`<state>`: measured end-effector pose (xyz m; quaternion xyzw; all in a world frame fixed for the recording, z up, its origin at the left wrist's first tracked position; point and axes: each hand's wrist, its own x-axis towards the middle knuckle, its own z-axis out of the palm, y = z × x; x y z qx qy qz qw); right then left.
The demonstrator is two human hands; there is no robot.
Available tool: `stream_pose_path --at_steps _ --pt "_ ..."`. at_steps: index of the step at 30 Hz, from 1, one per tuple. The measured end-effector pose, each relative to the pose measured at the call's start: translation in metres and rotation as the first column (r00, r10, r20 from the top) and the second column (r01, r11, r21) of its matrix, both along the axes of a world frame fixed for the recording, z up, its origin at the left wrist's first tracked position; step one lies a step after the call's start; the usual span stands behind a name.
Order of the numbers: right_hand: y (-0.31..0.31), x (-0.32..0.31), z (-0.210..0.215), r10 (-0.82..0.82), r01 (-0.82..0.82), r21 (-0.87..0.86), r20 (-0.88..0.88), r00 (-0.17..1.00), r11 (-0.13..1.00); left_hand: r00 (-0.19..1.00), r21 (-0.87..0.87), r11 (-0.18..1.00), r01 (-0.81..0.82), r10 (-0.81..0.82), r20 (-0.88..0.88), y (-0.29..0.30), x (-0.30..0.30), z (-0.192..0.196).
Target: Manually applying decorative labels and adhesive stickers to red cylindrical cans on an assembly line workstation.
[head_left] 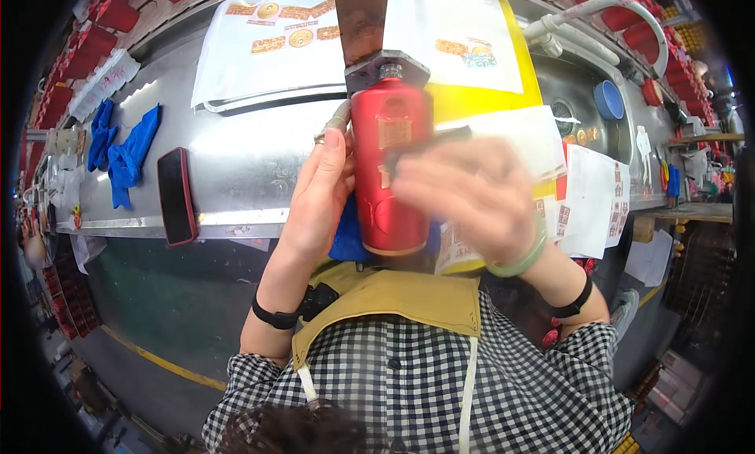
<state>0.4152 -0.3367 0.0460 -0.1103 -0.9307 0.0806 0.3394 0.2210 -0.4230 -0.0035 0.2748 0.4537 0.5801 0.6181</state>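
Note:
A red bottle (392,226) lies lengthwise before me, its neck against a metal holder (366,75) at the far end. Gold patterned patches (395,134) show on its upper side. Along the bottle's left side my left hand (322,186) is closed, gripping it, with the thumb pointing away from me. My right hand (480,194) is over the bottle's right side, smeared by motion. Its fingers are pressed together on a dark, flat strip (440,139) that reaches across the bottle. The exact kind of strip is too blurred to tell. Blue cloth (346,238) lies under the bottle's near end.
White decal sheets (267,53) cover the far bench, with a yellow board (528,60) beneath some. More printed sheets (598,198) lie at right, near a sink with a blue bowl (608,100). A phone (177,196) and blue gloves (130,151) lie at left.

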Motion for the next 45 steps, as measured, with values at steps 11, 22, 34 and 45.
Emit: stream_pose_path --at_steps 11,22,34,45 --pt "0.059 -0.03 0.019 -0.218 0.231 0.097 -0.126 0.968 0.968 0.982 -0.008 0.99 -0.138 0.136 -0.131 0.006 0.0 0.008" --pt "0.052 -0.018 0.001 -0.458 0.259 -0.663 -0.143 0.877 0.702 0.972 0.104 0.981 -0.166 0.18 -0.149 0.035 -0.003 0.002" --pt "0.021 -0.045 -0.03 -0.448 0.121 -0.955 -0.014 0.894 0.271 0.952 0.176 0.973 -0.148 0.189 -0.241 0.043 0.003 0.003" --pt "0.027 -0.042 -0.025 -0.427 0.119 -0.979 0.037 0.903 0.167 0.948 0.127 0.96 -0.251 0.27 -0.166 0.05 0.008 -0.003"
